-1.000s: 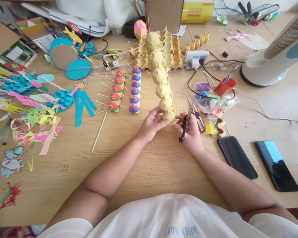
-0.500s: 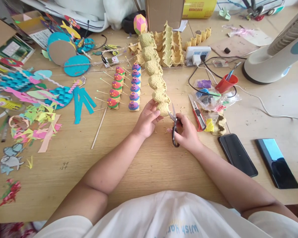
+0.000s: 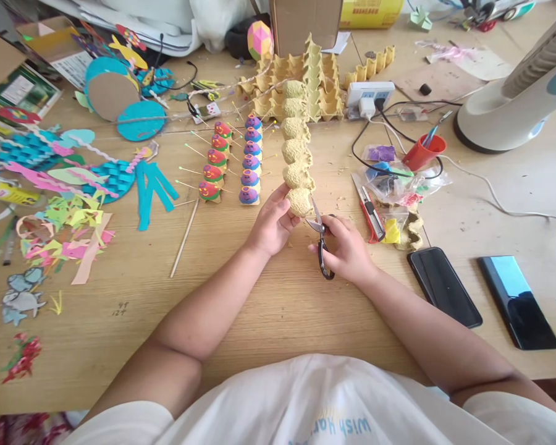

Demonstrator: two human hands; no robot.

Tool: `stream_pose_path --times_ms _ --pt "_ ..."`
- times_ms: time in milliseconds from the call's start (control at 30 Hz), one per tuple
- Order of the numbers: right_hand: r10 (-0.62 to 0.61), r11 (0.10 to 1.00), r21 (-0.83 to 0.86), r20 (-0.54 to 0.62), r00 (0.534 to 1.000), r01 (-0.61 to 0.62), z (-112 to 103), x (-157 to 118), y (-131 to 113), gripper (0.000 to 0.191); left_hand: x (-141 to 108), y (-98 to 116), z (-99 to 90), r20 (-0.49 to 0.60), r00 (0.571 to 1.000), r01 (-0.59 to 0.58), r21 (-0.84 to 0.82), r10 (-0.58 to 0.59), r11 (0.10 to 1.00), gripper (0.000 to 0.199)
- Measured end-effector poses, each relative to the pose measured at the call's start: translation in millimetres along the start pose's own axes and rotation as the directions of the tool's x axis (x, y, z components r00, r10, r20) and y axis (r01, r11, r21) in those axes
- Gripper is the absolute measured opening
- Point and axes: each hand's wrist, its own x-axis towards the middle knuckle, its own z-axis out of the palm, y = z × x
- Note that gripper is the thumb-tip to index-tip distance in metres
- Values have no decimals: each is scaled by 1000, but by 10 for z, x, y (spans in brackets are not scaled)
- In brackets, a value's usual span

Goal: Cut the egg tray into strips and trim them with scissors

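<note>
My left hand (image 3: 272, 224) grips the near end of a yellowish egg carton strip (image 3: 296, 151), a single row of several bumps stretching away from me. In my right hand (image 3: 347, 248) is a pair of scissors (image 3: 322, 238) with black handles. Their blades stand apart, close against the right side of the nearest bump; whether they touch it I cannot tell. Left of the strip stand two painted caterpillars, one red and green (image 3: 214, 162), the other purple and blue (image 3: 251, 161), both stuck with thin pins.
Behind the strip sit more egg tray pieces (image 3: 324, 86) and a power strip (image 3: 369, 94). To the right are a utility knife (image 3: 369, 210), a red cup (image 3: 425, 152), two phones, one black phone (image 3: 445, 287) nearer, and a fan base (image 3: 486, 127). Paper scraps (image 3: 65, 228) and a wooden stick (image 3: 184, 241) lie left.
The strip's far end has swung right and nearer, so the strip now runs straighter away from me. The scissors have shifted slightly left and down, and their blades remain apart.
</note>
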Motion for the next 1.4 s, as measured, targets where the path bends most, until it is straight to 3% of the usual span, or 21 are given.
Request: stream_pose_path --times_ms 233,433,800,1167,1400 --pt "10 1000 1 -1 1000 -10 3 5 -2 48 -6 35 39 -11 1000 17 -5 -17 1000 61" --pt "-8 1000 5 -11 1000 8 -10 12 -17 44 -13 56 56 -19 1000 17 -26 -17 1000 56" --pt "84 996 29 -13 996 -84 -10 21 -22 31 3 15 -7 -45 999 28 -1 -28 1000 51" --pt "120 993 10 -19 993 -120 1 -4 6 33 -5 31 15 -63 997 36 -2 -36 999 49" --pt "132 991 15 -35 991 -132 -5 -6 -2 31 -8 46 31 -10 999 35 -93 -36 995 49"
